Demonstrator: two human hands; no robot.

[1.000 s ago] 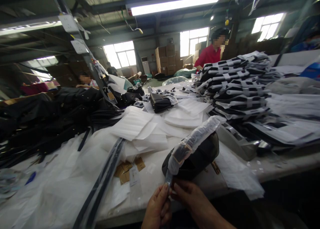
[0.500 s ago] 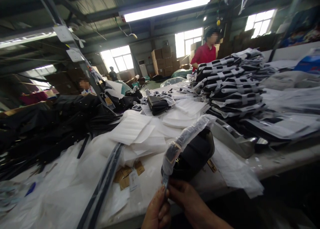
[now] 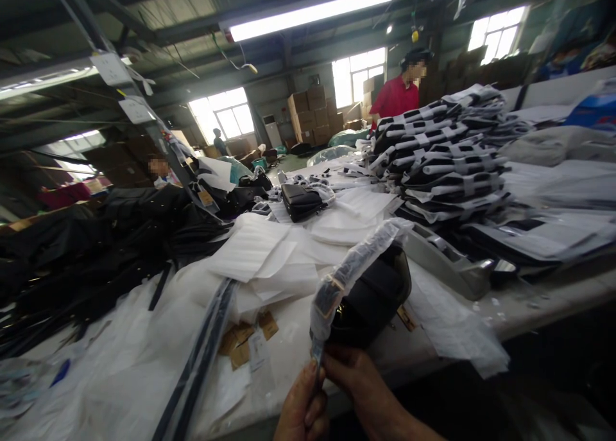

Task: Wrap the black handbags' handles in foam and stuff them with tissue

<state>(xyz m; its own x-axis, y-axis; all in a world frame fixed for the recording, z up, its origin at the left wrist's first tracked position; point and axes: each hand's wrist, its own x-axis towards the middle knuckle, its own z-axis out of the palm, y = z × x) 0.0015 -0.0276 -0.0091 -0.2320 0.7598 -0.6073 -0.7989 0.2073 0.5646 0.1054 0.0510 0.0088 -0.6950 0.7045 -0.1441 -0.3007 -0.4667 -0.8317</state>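
Observation:
At the bottom centre my left hand (image 3: 302,407) and my right hand (image 3: 359,388) pinch the lower end of a black strap wrapped in clear plastic (image 3: 355,264). The strap rises up and to the right from my fingertips. Just behind it a black bag (image 3: 373,300) lies on the white table (image 3: 520,306), and the strap seems to be joined to it. Both hands are closed on the strap's end, thumbs and fingers pressed together.
A tall stack of wrapped black and white pieces (image 3: 452,162) stands at the right, with a grey tape dispenser (image 3: 445,258) before it. White foam sheets (image 3: 269,255) and a small black bag (image 3: 302,201) lie mid-table. Dark bags (image 3: 96,248) pile at left. A person in red (image 3: 397,94) stands behind.
The view has drifted a little, so the things on the table sit slightly left and higher. My hands keep the same pinch on the strap's end.

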